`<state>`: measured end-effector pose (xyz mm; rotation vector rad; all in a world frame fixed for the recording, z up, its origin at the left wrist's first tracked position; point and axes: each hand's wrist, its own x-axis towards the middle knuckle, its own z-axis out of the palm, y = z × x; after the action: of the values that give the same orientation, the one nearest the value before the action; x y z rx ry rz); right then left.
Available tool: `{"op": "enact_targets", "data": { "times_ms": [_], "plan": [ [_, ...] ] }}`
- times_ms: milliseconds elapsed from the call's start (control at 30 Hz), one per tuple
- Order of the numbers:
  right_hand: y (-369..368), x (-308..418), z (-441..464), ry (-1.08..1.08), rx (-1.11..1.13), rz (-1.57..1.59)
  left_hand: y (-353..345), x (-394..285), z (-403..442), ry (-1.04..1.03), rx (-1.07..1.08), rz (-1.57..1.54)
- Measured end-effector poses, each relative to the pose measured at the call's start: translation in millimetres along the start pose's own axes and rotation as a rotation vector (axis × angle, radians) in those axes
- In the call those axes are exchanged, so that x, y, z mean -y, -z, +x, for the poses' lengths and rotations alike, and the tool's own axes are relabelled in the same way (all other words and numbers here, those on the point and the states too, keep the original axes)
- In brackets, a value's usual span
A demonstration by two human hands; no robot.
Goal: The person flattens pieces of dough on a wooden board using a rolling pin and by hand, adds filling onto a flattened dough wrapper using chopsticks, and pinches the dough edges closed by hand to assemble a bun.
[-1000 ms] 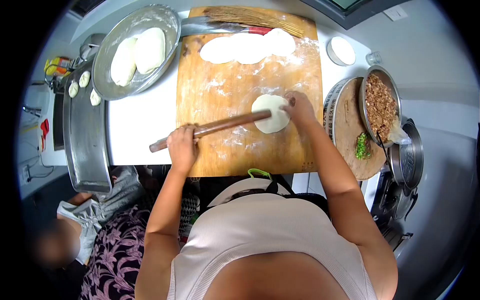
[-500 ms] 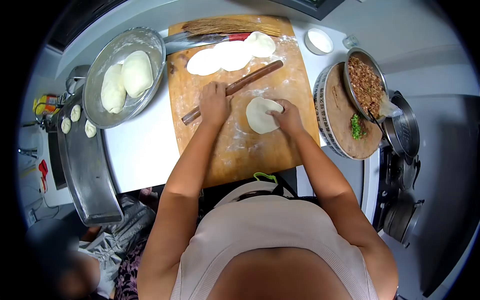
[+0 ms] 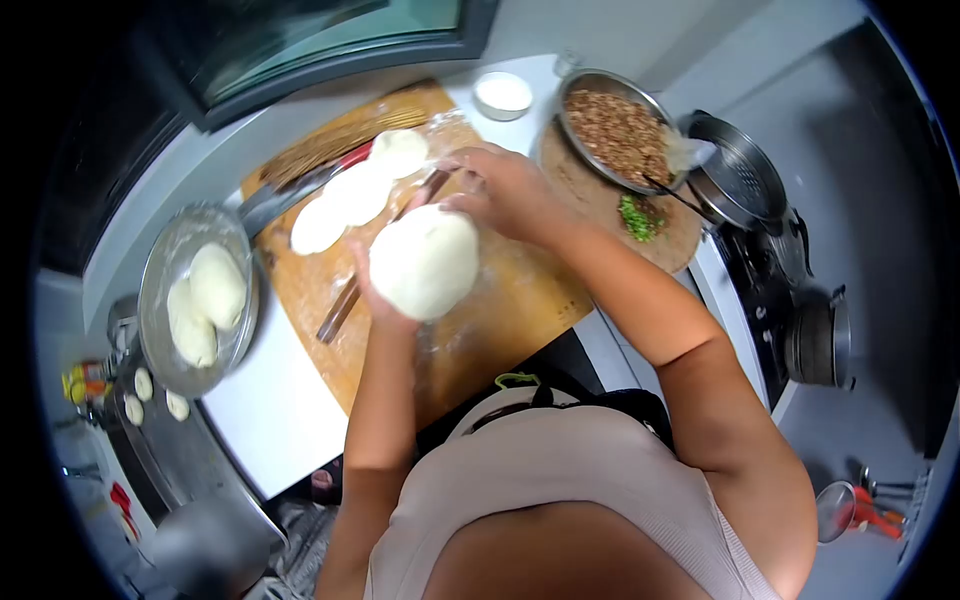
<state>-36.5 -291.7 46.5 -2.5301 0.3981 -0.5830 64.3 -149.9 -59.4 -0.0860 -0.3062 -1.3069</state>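
Note:
A round, flat dough wrapper (image 3: 425, 265) lies across my left hand (image 3: 385, 300), whose palm and fingers are mostly hidden beneath it. My right hand (image 3: 505, 195) hovers at the wrapper's upper right edge, with its fingers apart and the thumb close to the dough; whether it touches I cannot tell. Behind both hands, the wooden rolling pin (image 3: 343, 305) rests diagonally on the floured board (image 3: 510, 330), partly covered by the wrapper. Several rolled wrappers (image 3: 358, 192) overlap in a row on the board's far side.
A metal bowl (image 3: 150, 310) at left holds dough lumps. Small dough pieces (image 3: 177, 405) sit on a metal tray (image 3: 195, 455). At right, a bowl of meat filling (image 3: 615, 130) and chopped greens (image 3: 640, 218) rest on a round chopping block (image 3: 570, 185). A straw brush (image 3: 340, 145) lies behind.
My left hand has left the rolling pin and now supports the wrapper, raised off the board. My right hand has moved up and away from its pinch. The view has turned rightward.

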Motion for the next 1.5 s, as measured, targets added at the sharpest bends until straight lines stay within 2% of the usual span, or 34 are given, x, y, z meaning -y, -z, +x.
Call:
{"op": "enact_targets", "data": {
  "times_ms": [33,100,133,167,233,267,333,400,467,533,600,667,767,900,933,1000,1200,1500],
  "plan": [
    [1,-7,-3,0.066,-0.135,-0.053,-3,1,-7,-0.012,-0.149,0.031],
    [4,-15,-14,-0.200,0.006,-0.014,-3,4,-26,-0.070,-0.377,0.105],
    [-21,-49,-25,0.080,0.042,-0.193,7,7,-36,-0.088,-0.336,0.114],
    [-44,-72,-37,0.221,0.101,-0.080,19,11,-46,-0.108,-0.300,0.122],
    [-21,-51,-84,-0.056,0.230,0.087,27,23,-55,-0.137,-0.322,0.008],
    [7,-58,-107,0.200,0.286,0.010,28,32,-58,-0.167,-0.415,0.062],
    [79,-61,-135,-0.093,0.553,-0.050,28,53,-60,-0.218,-0.551,0.063],
    [108,-115,-197,-0.156,0.071,-0.051,24,76,-55,-0.260,-0.678,0.032],
    [140,-169,-249,-0.358,-0.108,0.074,18,99,-42,-0.313,-0.776,-0.018],
    [154,-200,-264,-0.630,-0.390,0.216,10,120,-24,-0.374,-0.852,-0.081],
    [157,-224,-268,-0.682,-0.521,0.241,6,141,-3,-0.424,-0.908,-0.142],
    [164,-235,-230,-0.494,-0.510,0.133,-8,161,21,-0.397,-0.911,-0.148],
    [177,-261,-196,-0.015,-0.415,0.027,-32,189,54,-0.273,-0.857,-0.103],
    [188,-275,-183,-0.091,-0.303,0.364,-22,207,75,-0.185,-0.805,-0.106],
    [193,-273,-184,-0.121,-0.334,0.280,-26,213,84,-0.159,-0.883,-0.046],
    [219,-267,-187,-0.180,-0.396,0.102,-21,216,97,-0.095,-0.786,-0.032],
    [252,-280,-192,-0.485,-0.616,0.296,-7,230,151,0.009,-0.718,-0.029],
    [211,-319,-190,-0.645,-0.758,0.653,19,237,187,0.056,-0.666,0.042]
  ]
}}
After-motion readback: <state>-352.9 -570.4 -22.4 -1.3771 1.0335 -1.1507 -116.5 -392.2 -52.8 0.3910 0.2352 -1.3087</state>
